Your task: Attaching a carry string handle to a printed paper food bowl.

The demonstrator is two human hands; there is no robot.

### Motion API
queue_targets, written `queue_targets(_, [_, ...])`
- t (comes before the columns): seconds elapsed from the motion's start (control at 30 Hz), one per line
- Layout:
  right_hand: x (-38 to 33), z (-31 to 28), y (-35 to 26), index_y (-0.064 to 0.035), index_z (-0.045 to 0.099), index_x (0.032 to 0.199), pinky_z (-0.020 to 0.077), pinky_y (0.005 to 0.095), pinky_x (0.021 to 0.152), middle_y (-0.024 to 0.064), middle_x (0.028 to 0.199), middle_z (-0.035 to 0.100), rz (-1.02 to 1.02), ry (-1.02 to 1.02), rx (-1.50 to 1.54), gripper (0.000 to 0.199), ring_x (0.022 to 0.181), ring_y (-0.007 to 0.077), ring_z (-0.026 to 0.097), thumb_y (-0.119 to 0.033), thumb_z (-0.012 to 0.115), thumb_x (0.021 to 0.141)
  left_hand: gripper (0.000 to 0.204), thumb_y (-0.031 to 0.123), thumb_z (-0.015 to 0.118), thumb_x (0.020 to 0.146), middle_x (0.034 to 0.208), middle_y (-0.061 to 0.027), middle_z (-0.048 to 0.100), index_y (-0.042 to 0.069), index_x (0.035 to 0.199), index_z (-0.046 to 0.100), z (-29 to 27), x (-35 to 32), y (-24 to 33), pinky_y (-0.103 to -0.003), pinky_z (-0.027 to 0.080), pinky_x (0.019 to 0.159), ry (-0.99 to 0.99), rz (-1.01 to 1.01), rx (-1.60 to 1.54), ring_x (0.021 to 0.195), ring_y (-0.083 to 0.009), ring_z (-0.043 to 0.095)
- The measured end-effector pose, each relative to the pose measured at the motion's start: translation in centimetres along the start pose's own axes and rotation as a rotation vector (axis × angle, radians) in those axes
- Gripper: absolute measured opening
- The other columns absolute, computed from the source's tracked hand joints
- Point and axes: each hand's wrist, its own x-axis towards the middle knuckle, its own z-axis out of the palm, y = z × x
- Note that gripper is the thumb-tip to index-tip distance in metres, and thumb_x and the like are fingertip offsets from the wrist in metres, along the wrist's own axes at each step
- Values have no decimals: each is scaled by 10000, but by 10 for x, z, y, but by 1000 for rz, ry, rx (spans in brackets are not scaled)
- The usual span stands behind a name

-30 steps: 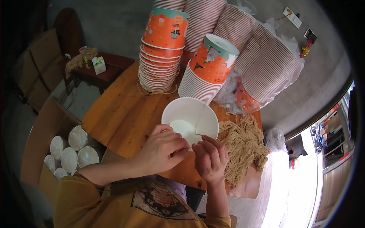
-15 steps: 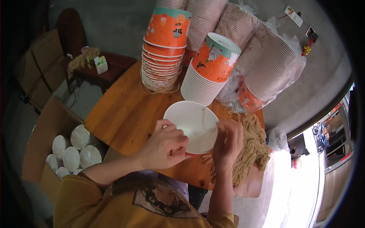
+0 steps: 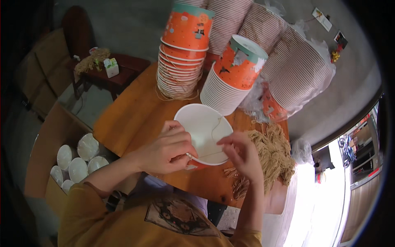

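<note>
Bowl (image 3: pixel 204 132) white inside, orange outside, tilted; left hand (image 3: pixel 164 150) grips rim, right hand (image 3: pixel 242 154) pinches thin string.

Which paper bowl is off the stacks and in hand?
The white-lined bowl at the table's near edge, gripped by the left hand; the other orange bowls sit nested in stacks behind it.

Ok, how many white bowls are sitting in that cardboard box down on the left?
5 show: one at the top, then and below it; more may be hidden under the sleeve.
</note>
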Motion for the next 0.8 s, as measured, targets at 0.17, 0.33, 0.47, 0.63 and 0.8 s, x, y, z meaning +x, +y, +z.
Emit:
queue_targets(0.17, [9, 9, -18, -80, 704, 955, 434, 343, 719, 38, 839, 556, -294, -203, 59, 259, 819, 224, 532, -215, 780, 748, 252, 2, 557, 735, 720, -23, 503, 83, 924, 703, -52, 4, -9, -337, 391, 792, 23, -76, -168, 740, -196, 518])
queue_targets(0.33, [49, 33, -36, -64, 693, 873, 407, 334, 678, 53, 756, 502, -412, -264, -31, 183, 754, 223, 496, -215, 749, 785, 298, 67, 528, 814, 749, -17, 486, 57, 1050, 711, -101, 4, -16, -252, 380, 686, -43, -488, -412, 747, -107, 479])
queue_targets(0.47, [86, 50, -34, -40, 671, 927, 399, 278, 614, 16, 723, 511, -243, -252, 487, 157, 679, 120, 484, -190, 675, 883, 622, 274, 575, 872, 1107, -38, 509, 11, 1408, 398, -133, 1, -40, -214, 391, 861, 225, -478, -729, 985, -112, 498])
queue_targets(0.63, [175, 18, -61, -80, 519, 870, 406, 224, 570, 34, 708, 573, -208, 57, 953, 213, 601, 103, 517, -268, 564, 961, 403, 218, 492, 954, 1127, -71, 602, 17, 1303, 490, -149, -18, -87, -325, 445, 950, 878, -454, -927, 1046, -171, 571])
queue_targets(0.8, [278, 2, -82, -96, 564, 908, 435, 208, 541, 1, 719, 593, -214, 235, 1176, 191, 609, 99, 553, -280, 566, 962, 292, 216, 508, 933, 989, -71, 603, 23, 1150, 542, -101, -44, -83, -312, 447, 853, 693, -672, -985, 926, -189, 573])
